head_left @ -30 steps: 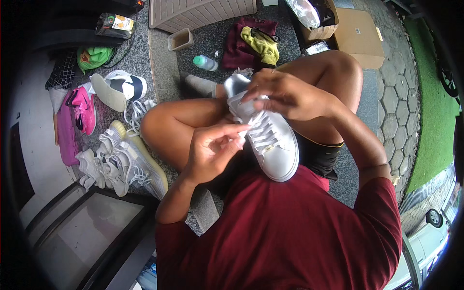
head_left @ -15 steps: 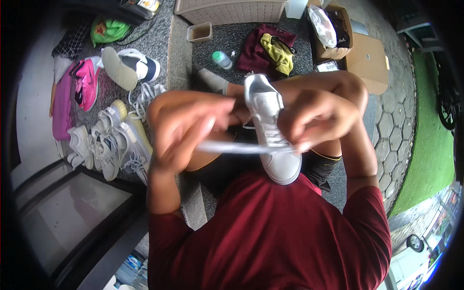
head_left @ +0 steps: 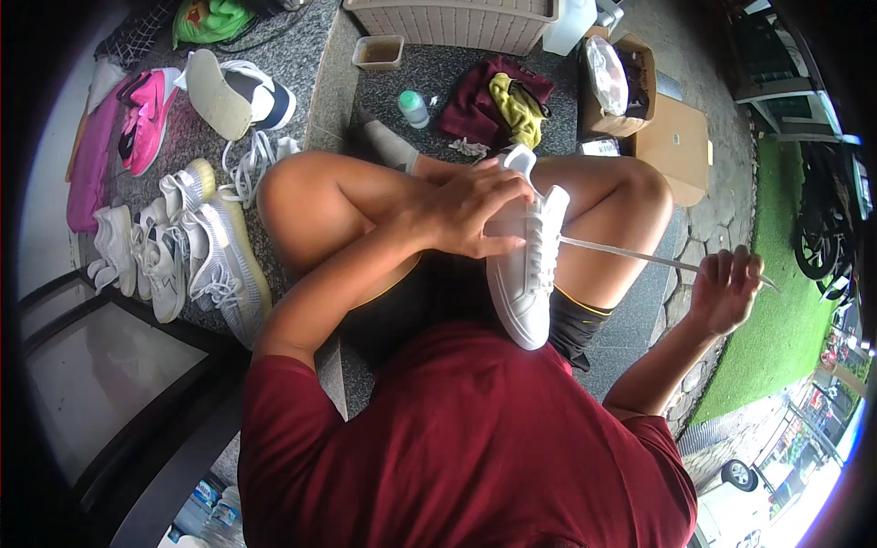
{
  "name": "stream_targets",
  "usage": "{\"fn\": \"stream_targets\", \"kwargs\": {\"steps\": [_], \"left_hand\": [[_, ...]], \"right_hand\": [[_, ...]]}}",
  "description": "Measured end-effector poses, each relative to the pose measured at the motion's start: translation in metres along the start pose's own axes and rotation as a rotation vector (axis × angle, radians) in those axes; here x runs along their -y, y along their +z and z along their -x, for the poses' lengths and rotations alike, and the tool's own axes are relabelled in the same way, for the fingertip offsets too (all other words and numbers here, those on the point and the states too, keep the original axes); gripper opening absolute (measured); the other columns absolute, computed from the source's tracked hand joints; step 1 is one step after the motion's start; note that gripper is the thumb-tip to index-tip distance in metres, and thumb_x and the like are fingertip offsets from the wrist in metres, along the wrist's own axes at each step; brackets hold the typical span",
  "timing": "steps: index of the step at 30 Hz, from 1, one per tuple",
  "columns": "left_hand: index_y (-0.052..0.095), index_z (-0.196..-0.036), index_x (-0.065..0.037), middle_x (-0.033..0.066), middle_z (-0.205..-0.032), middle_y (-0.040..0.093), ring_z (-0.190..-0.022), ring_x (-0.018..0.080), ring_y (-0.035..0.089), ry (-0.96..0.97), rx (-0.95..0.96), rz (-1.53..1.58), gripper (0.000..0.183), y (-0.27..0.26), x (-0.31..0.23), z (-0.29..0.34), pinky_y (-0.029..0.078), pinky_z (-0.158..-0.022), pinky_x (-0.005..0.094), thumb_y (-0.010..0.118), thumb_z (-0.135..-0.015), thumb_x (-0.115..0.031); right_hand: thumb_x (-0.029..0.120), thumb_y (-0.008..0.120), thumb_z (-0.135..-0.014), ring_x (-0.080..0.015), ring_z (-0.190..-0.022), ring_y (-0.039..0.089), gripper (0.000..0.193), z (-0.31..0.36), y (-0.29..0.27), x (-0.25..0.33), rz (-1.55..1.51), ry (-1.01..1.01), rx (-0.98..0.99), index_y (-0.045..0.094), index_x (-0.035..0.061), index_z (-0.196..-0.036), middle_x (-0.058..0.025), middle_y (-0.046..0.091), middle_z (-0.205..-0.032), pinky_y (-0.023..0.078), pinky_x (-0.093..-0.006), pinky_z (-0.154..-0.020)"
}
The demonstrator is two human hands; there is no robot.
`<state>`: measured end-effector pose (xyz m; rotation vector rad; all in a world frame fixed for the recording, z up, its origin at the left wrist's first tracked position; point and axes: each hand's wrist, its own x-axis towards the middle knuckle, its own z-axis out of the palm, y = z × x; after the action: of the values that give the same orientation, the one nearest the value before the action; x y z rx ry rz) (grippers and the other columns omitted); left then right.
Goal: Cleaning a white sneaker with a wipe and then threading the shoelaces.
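A white sneaker (head_left: 521, 283) lies in my lap, its toe toward my body and its laces facing right. My left hand (head_left: 480, 208) is closed round the shoe's side near the heel opening. Off to the right, my right hand (head_left: 728, 288) grips a white shoelace (head_left: 630, 253) near its end, with a short tail poking out past the fingers. The lace runs taut from the upper eyelets to that hand. My crossed legs lie under and around the shoe.
Several pale sneakers (head_left: 215, 247), a pink shoe (head_left: 149, 119) and a white-and-navy shoe (head_left: 269, 102) stand at left. Beyond my legs are a small bottle (head_left: 413, 109), maroon cloth (head_left: 461, 110), yellow-green cloth (head_left: 518, 108), a plastic tub (head_left: 378, 53) and a cardboard box (head_left: 673, 146).
My right hand has swung far out to the right, drawing the lace tight. My left hand has moved onto the shoe, which has turned so its laces face right.
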<state>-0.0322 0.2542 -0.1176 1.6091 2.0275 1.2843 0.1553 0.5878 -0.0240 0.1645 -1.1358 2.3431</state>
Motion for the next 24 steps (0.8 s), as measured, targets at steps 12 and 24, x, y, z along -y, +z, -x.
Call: {"fn": "stream_targets", "kwargs": {"steps": [12, 24], "left_hand": [[0.068, -0.096, -0.005, 0.0085, -0.086, 0.071, -0.078, 0.0293, 0.063, -0.020, -0.089, -0.036, 0.018, 0.003, -0.011, 0.030, 0.048, -0.075, 0.0408, 0.074, -0.089, -0.019], [0.067, -0.088, 0.002, 0.0203, -0.074, 0.067, -0.068, 0.0368, 0.068, -0.271, 0.040, 0.183, 0.018, -0.006, -0.009, 0.012, 0.050, -0.062, 0.0415, 0.063, -0.097, -0.014]], "right_hand": [[0.013, 0.073, -0.094, -0.0068, -0.083, 0.060, 0.015, 0.034, 0.069, -0.138, 0.748, 0.728, 0.207, 0.067, -0.0014, -0.094, 0.0007, 0.066, -0.083, 0.050, -0.0237, -0.077], [0.006, 0.070, -0.090, -0.0308, -0.073, 0.069, 0.012, 0.037, 0.092, -0.154, 1.197, 0.424, 0.441, 0.061, -0.0011, -0.091, -0.0178, 0.066, -0.083, 0.055, -0.0375, -0.067]]}}
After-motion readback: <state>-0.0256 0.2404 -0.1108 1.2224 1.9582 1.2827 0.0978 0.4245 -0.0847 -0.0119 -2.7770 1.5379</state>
